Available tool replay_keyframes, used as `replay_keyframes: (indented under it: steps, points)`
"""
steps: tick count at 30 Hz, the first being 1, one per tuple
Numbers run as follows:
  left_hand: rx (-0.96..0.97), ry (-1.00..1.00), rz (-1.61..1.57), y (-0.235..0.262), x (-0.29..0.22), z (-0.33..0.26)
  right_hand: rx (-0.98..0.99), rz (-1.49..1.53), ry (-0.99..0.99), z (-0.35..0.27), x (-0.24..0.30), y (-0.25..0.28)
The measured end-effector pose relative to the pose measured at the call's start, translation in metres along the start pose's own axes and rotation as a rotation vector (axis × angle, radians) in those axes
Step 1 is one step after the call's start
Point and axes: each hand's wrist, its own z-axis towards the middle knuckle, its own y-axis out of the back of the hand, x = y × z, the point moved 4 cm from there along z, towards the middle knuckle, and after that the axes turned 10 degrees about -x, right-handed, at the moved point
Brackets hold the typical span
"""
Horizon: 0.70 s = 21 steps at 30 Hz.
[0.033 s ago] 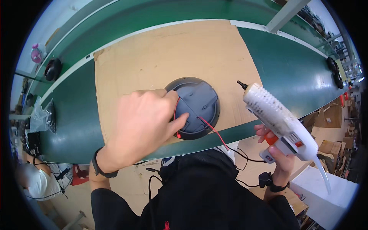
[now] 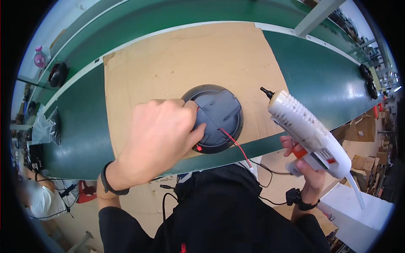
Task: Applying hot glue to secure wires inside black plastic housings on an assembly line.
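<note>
I am looking down at a round, dark grey plastic disc-shaped housing (image 2: 217, 118) that is lying flat on a tan cardboard sheet (image 2: 177, 59), which in turn is covering part of a long green workbench (image 2: 320, 76). The housing is showing a lighter grey panel across its middle with a seam running diagonally, and a thin red wire (image 2: 236, 145) is trailing out of its near edge toward my body, with a small red spot sitting at the rim beside it.

My left hand (image 2: 158, 135) is resting on the left side of the housing, fingers curled over its edge and thumb pressing on the near rim, so it is covering roughly the left third and gripping the disc in place.

My right hand (image 2: 306, 168) is closing around the handle of a white plastic glue gun with an orange trigger (image 2: 306, 128), holding it up off the bench just to the right of the housing. Its dark nozzle is pointing up and left, near the disc's right edge but not touching it. A pale cord is hanging down from the gun's rear end.
</note>
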Motion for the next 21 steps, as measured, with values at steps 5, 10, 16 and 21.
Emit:
replay_keyframes:
  steps: [5, 10, 16, 21]
  points:
    - [0.130, -0.113, -0.057, 0.004, 0.014, 0.005, -0.039, -0.201, -0.135, 0.012, 0.008, -0.012]
    - [0.035, -0.167, -0.386, 0.008, 0.037, 0.028, 0.250, -0.265, 0.009, 0.033, 0.017, -0.022]
    - [0.342, -0.315, -0.608, 0.006, 0.058, 0.036, 0.143, -0.572, 0.013, 0.028, 0.016, -0.024]
    - [0.244, -0.226, -0.327, 0.003, 0.033, 0.016, 0.034, -0.509, -0.107, 0.024, 0.019, -0.021]
